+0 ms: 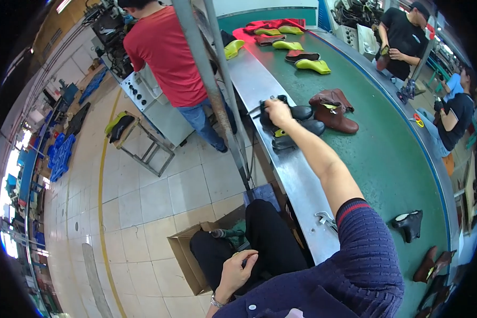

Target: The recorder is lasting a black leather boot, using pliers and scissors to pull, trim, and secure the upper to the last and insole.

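Note:
My right hand [277, 112] reaches far forward over the metal ledge. Its fingers are closed at the dark upper part of a black boot [266, 117] in a group of black boots [314, 127]. Beside these, a pair of brown boots [338, 112] rests on the green belt [371, 153]. My left hand [237, 271] is above my lap with its fingers curled and thumb against them. Whatever it may hold is hidden or too small to make out.
A cardboard box [184, 258] stands by my legs. Metal posts [209, 79] rise at the ledge's left. Lime-yellow shoe lasts [312, 65] lie farther along the belt. Metal tools [326, 219] lie on the near ledge. A person in red [167, 53] stands at a machine; others sit across.

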The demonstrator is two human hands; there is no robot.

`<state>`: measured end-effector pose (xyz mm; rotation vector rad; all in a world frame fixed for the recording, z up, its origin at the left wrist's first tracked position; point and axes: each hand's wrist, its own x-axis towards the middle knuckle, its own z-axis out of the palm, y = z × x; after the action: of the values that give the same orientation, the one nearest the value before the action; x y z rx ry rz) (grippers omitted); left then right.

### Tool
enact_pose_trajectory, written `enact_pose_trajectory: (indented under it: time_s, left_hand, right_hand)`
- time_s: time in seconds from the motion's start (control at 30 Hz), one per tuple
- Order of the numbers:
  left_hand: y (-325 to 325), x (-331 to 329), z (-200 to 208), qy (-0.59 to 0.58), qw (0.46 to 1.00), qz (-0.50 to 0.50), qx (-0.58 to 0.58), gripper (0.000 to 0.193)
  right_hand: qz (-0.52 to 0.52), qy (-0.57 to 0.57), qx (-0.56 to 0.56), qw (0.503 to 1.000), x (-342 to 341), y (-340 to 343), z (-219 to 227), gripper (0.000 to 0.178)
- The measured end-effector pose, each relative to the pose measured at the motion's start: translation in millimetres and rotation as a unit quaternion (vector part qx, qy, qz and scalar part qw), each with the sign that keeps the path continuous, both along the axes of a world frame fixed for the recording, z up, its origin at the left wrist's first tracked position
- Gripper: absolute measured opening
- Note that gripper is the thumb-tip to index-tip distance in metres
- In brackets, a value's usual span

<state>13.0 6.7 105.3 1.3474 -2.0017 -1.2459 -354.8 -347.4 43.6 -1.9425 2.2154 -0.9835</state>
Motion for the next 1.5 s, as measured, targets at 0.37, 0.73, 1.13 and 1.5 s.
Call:
enact_pose_trajectory:
  time_s: [0.37,0.73,1.13,1.5]
  left_hand:
    - [-42,-4,13,0.031,0.993,-0.016,-0.114,0.023]
    - [-71,-50,51,0.284,0.936,-0.172,-0.115,0.108]
    - [12,19,-46,0.275,0.961,0.016,0.020,0.105]
    - [20,24,-57,0.320,0.945,0.041,0.049,0.114]
  right_hand:
    - [0.194,-0.412,-0.180,0.872,-57,140,199,0.018]
    - [0.364,-0.544,0.070,0.752,97,259,191,0.012]
    - [0.340,-0.627,0.177,0.678,184,293,91,0.013]
    - [0.219,-0.540,0.199,0.788,167,332,64,0.037]
